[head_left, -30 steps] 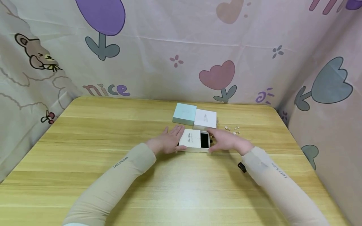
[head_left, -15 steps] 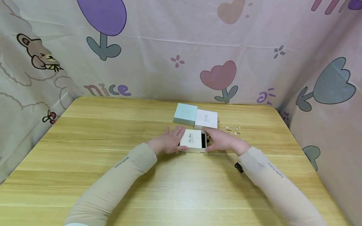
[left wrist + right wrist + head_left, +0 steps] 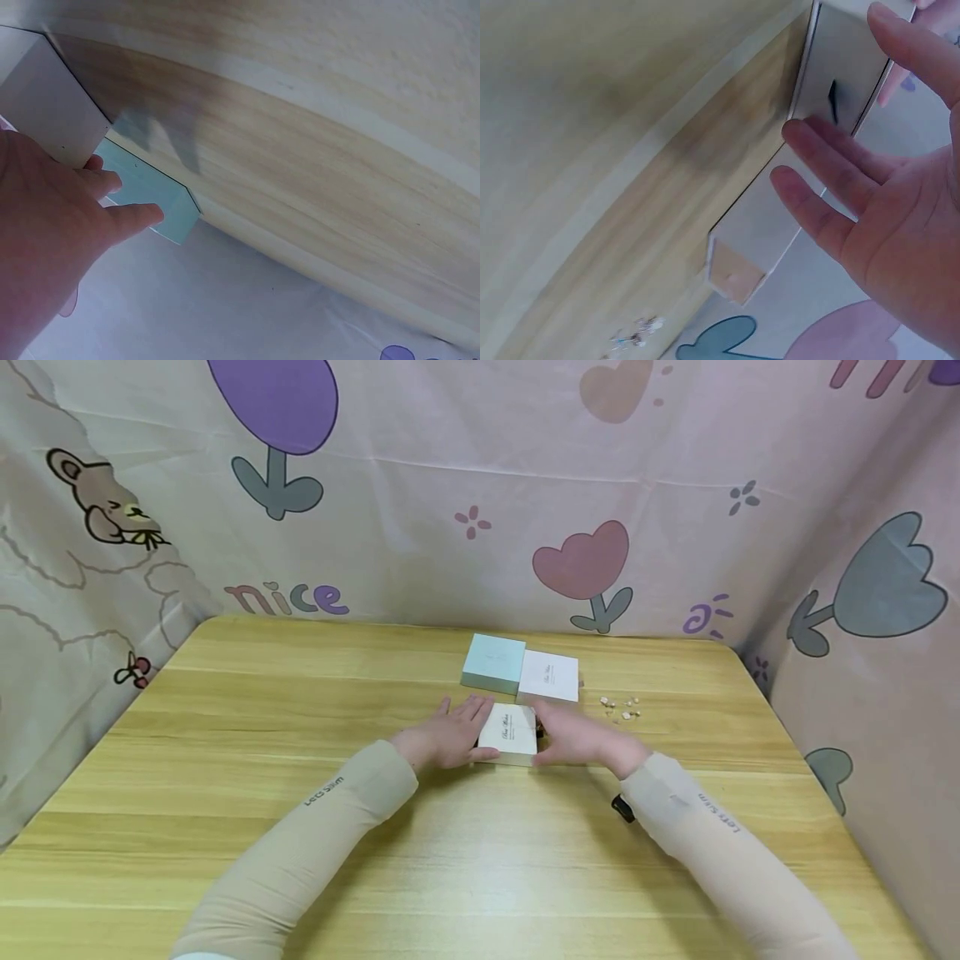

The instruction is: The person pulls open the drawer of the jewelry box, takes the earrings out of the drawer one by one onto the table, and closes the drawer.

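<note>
A small white drawer box (image 3: pixel 508 731) with dark lettering on its lid lies between my hands on the wooden table. My left hand (image 3: pixel 448 737) braces its left end, fingers straight along the far side and thumb over the front edge. My right hand (image 3: pixel 576 737) rests against the drawer end, with the thumb near the front corner and fingers near the far corner. In the right wrist view those fingers are nearly straight, beside a black pull tab (image 3: pixel 833 101). The left wrist view shows the left fingers reaching past the box's side; some fingertips are hidden.
Behind lie a mint-green box (image 3: pixel 492 660) and a second white box (image 3: pixel 550 675), side by side. Several tiny pale trinkets (image 3: pixel 621 708) are scattered to the right. A printed cloth (image 3: pixel 405 543) hangs along the table's far edge.
My right hand has moved left, and the drawer has slid into its white sleeve, so its black inside no longer shows. My left hand has stayed in place.
</note>
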`<state>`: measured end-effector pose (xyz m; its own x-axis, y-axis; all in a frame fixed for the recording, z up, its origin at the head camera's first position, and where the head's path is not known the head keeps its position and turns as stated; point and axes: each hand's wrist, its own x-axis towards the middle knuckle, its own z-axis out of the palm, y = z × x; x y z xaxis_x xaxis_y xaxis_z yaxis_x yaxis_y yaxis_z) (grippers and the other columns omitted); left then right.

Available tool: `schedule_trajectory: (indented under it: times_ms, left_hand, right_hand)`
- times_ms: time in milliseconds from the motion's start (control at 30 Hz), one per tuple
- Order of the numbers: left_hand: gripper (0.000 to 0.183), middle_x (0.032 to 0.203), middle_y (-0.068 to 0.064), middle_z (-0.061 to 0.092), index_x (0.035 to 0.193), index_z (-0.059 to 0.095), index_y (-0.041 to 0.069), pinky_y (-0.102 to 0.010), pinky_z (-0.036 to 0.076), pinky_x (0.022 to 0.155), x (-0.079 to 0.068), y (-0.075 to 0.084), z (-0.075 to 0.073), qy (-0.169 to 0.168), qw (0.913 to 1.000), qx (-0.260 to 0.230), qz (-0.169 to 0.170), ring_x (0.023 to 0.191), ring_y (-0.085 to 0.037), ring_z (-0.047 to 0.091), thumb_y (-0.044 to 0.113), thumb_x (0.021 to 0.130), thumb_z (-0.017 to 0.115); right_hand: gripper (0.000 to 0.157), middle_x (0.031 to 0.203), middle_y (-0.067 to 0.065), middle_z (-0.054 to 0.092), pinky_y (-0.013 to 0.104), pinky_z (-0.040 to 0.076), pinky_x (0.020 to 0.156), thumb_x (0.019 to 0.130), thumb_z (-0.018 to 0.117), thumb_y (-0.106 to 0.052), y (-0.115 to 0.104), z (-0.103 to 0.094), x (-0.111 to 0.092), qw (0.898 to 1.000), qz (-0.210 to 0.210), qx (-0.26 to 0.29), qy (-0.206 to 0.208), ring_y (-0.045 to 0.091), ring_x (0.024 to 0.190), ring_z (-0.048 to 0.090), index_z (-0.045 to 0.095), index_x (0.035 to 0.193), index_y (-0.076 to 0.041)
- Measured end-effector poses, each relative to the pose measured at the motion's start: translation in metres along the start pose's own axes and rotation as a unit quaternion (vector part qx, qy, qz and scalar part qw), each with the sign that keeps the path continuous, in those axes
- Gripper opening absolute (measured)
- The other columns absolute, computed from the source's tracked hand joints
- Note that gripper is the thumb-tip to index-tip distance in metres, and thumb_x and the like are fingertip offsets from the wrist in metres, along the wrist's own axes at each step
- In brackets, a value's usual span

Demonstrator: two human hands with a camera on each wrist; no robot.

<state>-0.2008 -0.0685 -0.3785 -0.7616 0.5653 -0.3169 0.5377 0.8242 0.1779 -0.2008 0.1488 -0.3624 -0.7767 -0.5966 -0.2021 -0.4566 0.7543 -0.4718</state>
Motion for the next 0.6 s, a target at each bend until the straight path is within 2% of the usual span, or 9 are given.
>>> schedule_trajectory:
  times_ms: [233, 600]
  left_hand:
    - [0.088, 0.158, -0.013, 0.004, 0.15, -0.002, 0.004, -0.054, 0.007, 0.116, -0.001, -0.0002, -0.0004, -0.003, 1.0, -0.006, 0.002, 0.146, -0.026, 0.004, 0.059, 0.093, 0.036]
    - [0.088, 0.159, -0.012, 0.005, 0.151, -0.001, 0.004, -0.054, 0.007, 0.116, 0.0008, 0.0048, -0.001, 0.002, 1.0, -0.007, -0.007, 0.147, -0.025, 0.005, 0.06, 0.093, 0.035]
  right_hand:
    - [0.084, 0.14, 0.024, 0.044, 0.045, 0.037, 0.106, 0.078, 0.074, -0.018, -0.005, 0.0005, -0.0007, 1.0, -0.001, -0.027, -0.007, 0.032, 0.126, 0.046, 0.026, 0.142, 0.01]
    - [0.086, 0.146, 0.023, 0.036, 0.045, 0.033, 0.11, 0.079, 0.073, -0.02, 0.0006, -0.0004, 0.0013, 0.999, 0.019, -0.035, -0.015, 0.034, 0.132, 0.04, 0.023, 0.145, 0.006]
